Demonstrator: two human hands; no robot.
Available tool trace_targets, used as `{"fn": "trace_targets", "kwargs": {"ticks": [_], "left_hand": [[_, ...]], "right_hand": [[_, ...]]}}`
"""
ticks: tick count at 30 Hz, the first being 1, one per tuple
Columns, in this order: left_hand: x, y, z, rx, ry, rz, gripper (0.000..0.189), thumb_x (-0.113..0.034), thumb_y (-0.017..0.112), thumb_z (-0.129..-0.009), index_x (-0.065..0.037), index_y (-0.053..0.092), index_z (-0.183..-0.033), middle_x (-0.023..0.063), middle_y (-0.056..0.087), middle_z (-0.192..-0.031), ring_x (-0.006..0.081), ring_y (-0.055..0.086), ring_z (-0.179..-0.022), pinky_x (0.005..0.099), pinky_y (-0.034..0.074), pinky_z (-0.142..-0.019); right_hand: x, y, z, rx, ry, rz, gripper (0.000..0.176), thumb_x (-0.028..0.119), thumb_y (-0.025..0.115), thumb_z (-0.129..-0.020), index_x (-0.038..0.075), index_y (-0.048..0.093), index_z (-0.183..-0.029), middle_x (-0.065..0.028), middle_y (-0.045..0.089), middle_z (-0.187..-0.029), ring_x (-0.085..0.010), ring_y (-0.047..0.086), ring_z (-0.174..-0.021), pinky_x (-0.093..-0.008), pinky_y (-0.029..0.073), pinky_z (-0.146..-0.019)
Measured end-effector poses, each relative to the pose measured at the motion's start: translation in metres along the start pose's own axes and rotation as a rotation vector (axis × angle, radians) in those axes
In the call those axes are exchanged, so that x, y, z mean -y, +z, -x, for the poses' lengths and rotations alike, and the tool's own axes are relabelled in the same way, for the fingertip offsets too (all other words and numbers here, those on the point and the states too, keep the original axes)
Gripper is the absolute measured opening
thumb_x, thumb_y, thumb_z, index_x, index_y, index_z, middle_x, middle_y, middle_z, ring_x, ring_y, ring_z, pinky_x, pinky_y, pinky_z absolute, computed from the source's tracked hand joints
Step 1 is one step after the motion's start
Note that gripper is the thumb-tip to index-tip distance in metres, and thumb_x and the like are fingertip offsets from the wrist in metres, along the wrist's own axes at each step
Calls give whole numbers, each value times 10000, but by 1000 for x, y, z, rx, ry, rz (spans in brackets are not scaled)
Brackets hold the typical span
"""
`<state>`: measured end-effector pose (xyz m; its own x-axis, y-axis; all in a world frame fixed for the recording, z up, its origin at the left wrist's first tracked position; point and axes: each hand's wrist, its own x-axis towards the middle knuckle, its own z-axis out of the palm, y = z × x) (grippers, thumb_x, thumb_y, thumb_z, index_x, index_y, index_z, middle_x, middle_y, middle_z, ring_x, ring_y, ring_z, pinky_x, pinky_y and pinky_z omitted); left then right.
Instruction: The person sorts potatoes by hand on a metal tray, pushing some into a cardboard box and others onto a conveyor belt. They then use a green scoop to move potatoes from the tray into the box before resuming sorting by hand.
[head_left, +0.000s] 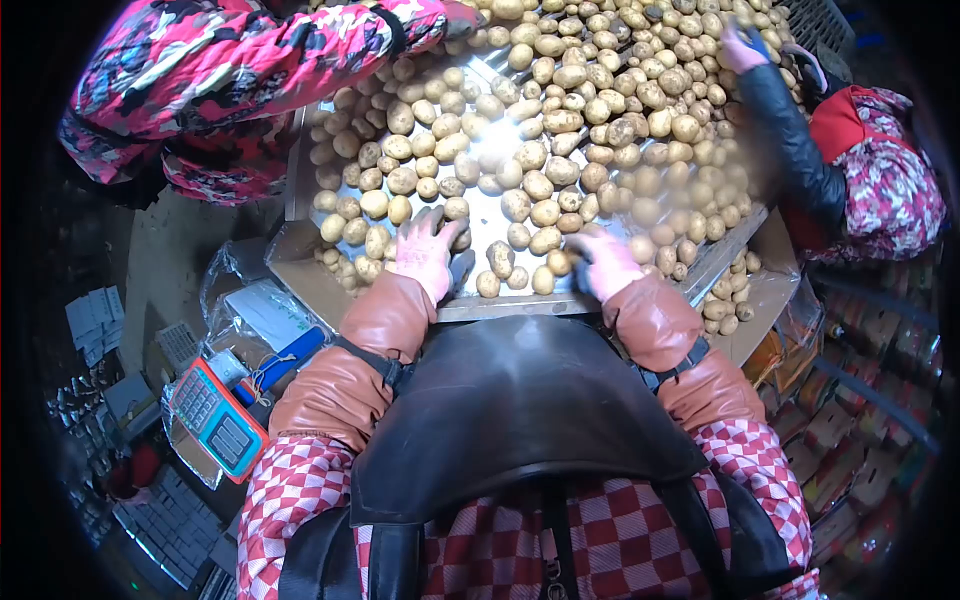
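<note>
Potatoes (545, 212) lie scattered over a shiny metal sorting table (480, 225). My left hand (425, 255), in a pink and grey glove, rests among them near the front edge with its fingers spread. Potatoes sit against its fingers, and its dark thumb points right. My right hand (605, 262), gloved alike, reaches in from the right with fingers apart, beside a potato (559, 262) at its fingertips. Neither hand visibly grips a potato. Brown sleeve covers reach up both forearms.
A person in a pink patterned jacket (240, 75) reaches over the table from the left; another person's gloved hand (745, 48) works at the right. Cardboard boxes (765, 300) with potatoes flank the front. An orange-framed scale display (215, 415) stands at left, near a plastic-wrapped box.
</note>
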<state>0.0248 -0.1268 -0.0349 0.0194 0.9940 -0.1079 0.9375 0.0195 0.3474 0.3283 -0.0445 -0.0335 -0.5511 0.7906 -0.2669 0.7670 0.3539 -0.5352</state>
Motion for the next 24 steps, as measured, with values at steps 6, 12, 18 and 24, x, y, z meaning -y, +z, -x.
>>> {"fn": "trace_targets", "kwargs": {"ticks": [6, 12, 18, 24], "left_hand": [[23, 7, -5, 115, 74, 46, 547, -349, 718, -824, -214, 551, -1327, 113, 539, -1342, 354, 450, -1291, 508, 360, -1070], [16, -10, -49, 399, 53, 161, 397, -356, 614, -911, -172, 620, -1263, 157, 684, -1124, 340, 645, -1055, 406, 499, -927], [43, -43, -90, -156, -120, 209, 382, -315, 625, -917, -104, 626, -1236, 184, 667, -1151, 370, 608, -1119, 430, 460, -970], [15, -6, -79, -56, -221, -129, 664, -532, 619, -866, -270, 449, -1452, 231, 321, -1531, 463, 185, -1452, 591, 183, -1172]], "right_hand": [[32, -41, -94, -93, 211, 12, 400, 150, 575, -895, 183, 592, -1293, -182, 626, -1177, -344, 612, -1085, -458, 491, -908], [35, -18, -138, 71, 172, 382, 485, 135, 562, -917, 171, 462, -1390, -218, 594, -1193, -363, 609, -1127, -464, 508, -926], [-65, -31, -28, -147, -148, -1026, 378, 219, 632, -927, 134, 557, -1288, -11, 602, -873, -86, 479, -558, -207, 340, -475], [-144, -56, 157, -994, 547, -2160, 602, 512, 581, -951, 90, 501, -1372, -11, 664, -939, -107, 456, -550, -226, 402, -479]]}}
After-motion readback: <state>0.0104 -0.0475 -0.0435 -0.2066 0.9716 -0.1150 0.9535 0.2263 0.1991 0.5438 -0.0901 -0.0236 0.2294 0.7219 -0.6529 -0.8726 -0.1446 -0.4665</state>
